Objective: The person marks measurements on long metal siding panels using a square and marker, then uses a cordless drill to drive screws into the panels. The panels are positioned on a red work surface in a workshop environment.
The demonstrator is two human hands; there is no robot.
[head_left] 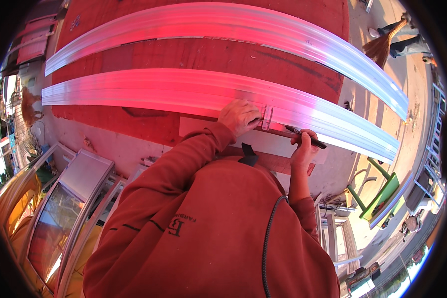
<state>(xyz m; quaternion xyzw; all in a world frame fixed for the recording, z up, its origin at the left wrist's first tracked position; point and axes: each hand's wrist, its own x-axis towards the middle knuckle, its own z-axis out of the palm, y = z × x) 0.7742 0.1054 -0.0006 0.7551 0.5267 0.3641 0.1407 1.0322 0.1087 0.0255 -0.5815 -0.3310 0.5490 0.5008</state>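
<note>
A long, shiny metal profile [184, 89] with lengthwise ridges lies across the red table in front of me. My left hand [239, 118] rests on its near edge, fingers bent. Its fingertips grip a small clear piece [267, 118] with reddish markings, set across the profile's edge; the exact grip is partly hidden. To the right, my right hand [304, 145] is closed around a black marker [310, 139], whose tip points left toward the profile. A second, similar profile [198, 22] lies farther back, apart from the first.
Beneath the profiles is a red tabletop [193, 53]; both profiles overhang its right side. A green stool [381, 196] lies at the right. Framed glass panels [59, 213] stand at lower left. Another person's legs [405, 45] and a broom [382, 45] show at far right.
</note>
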